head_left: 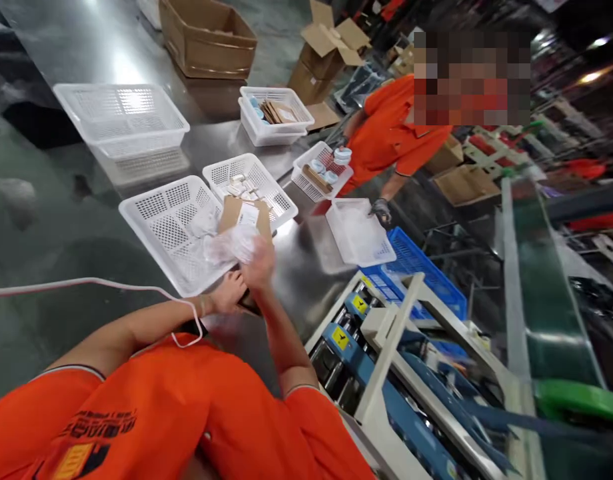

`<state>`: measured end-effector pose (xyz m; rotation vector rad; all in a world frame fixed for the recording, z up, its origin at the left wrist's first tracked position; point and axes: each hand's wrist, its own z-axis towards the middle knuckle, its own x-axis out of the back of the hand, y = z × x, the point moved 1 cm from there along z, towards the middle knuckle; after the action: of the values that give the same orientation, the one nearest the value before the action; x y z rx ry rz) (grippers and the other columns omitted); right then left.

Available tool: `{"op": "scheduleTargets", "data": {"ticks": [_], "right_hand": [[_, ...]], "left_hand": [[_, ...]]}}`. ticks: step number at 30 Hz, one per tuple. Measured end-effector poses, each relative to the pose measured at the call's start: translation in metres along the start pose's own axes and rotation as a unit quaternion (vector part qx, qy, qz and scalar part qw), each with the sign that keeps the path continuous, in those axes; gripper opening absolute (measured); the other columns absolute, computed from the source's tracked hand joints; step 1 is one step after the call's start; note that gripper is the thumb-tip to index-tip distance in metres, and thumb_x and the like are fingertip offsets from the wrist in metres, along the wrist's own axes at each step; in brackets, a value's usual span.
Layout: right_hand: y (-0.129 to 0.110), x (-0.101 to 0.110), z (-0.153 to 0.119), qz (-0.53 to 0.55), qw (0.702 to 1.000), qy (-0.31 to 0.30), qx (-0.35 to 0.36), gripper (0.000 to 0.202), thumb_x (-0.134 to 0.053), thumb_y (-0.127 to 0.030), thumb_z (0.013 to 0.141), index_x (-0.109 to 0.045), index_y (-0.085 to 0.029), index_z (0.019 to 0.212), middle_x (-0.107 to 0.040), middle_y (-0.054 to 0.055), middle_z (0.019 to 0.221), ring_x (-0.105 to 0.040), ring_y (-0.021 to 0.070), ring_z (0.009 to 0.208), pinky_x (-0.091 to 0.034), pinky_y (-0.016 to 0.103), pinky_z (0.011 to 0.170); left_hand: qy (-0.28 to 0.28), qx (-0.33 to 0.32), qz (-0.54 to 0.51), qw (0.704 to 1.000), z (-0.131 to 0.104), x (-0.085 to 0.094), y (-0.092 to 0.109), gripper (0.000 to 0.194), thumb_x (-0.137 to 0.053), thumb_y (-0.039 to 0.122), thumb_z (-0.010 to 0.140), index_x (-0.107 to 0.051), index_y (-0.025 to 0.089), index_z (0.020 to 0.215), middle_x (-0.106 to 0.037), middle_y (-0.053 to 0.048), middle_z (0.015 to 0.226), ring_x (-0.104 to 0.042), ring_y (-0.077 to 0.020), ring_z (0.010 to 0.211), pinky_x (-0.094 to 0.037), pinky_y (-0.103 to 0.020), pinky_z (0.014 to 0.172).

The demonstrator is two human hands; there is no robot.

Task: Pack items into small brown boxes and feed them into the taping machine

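Note:
My right hand (259,265) is closed on a crumpled clear plastic bag (240,243), which blurs with motion over the near white basket (159,230). Below it, my left hand (228,292) is at the basket's near corner with its fingers curled. A dark object (250,301) shows beside those fingers, too covered to name. Just beyond the bag, a brown cardboard piece with a white label (247,213) leans across the rim of a second white basket (281,200), which contains several small pale packets (242,187).
A co-worker in orange (386,127) touches a white bin (359,233) across the metal table (306,283). More white baskets (121,113) and a cardboard box (206,40) stand farther back. A roller conveyor (356,353) and blue crate (436,287) are right. A white cable (111,285) crosses left.

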<state>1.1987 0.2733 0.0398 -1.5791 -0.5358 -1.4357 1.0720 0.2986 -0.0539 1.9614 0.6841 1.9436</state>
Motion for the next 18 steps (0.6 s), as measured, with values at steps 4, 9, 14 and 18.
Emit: {"op": "scheduleTargets", "data": {"ticks": [4, 9, 14, 18], "right_hand": [[0.067, 0.026, -0.106, -0.03, 0.993, -0.043, -0.109, 0.048, -0.065, -0.024, 0.103, -0.073, -0.022, 0.15, -0.071, 0.023, 0.159, -0.059, 0.0441, 0.161, -0.048, 0.067, 0.135], [0.059, -0.011, -0.143, 0.018, 0.979, -0.171, -0.11, 0.063, -0.092, -0.037, 0.091, -0.072, -0.027, 0.15, -0.074, 0.021, 0.155, -0.07, 0.0457, 0.148, -0.061, 0.059, 0.126], [0.063, 0.007, -0.089, 0.073, 0.959, -0.262, -0.085, 0.04, -0.098, -0.032, 0.078, -0.086, -0.022, 0.115, -0.086, 0.016, 0.121, -0.084, 0.039, 0.118, -0.07, 0.044, 0.101], [0.099, 0.061, 0.001, 0.033, 0.964, -0.253, -0.074, 0.011, -0.083, -0.025, 0.092, -0.084, -0.025, 0.081, -0.085, 0.006, 0.087, -0.082, 0.0273, 0.092, -0.061, 0.032, 0.086]], "left_hand": [[0.02, -0.004, -0.049, 0.999, 0.009, -0.01, -0.01, 0.108, -0.097, 0.054, 0.084, -0.055, 0.0, 0.166, -0.062, -0.031, 0.164, -0.056, -0.0489, 0.152, -0.046, -0.061, 0.132], [0.034, -0.025, -0.061, 0.997, 0.014, -0.02, -0.016, 0.107, -0.096, 0.052, 0.082, -0.053, 0.01, 0.171, -0.068, -0.025, 0.16, -0.062, -0.0443, 0.149, -0.046, -0.061, 0.136], [0.013, -0.047, -0.026, 0.998, 0.013, -0.02, -0.014, 0.095, -0.093, 0.054, 0.087, -0.062, 0.018, 0.169, -0.063, -0.022, 0.172, -0.052, -0.0467, 0.162, -0.038, -0.066, 0.14], [-0.054, -0.106, 0.02, 0.993, 0.011, -0.018, -0.01, 0.067, -0.081, 0.055, 0.104, -0.068, 0.036, 0.167, -0.062, -0.013, 0.177, -0.048, -0.0433, 0.167, -0.028, -0.075, 0.141]]}}
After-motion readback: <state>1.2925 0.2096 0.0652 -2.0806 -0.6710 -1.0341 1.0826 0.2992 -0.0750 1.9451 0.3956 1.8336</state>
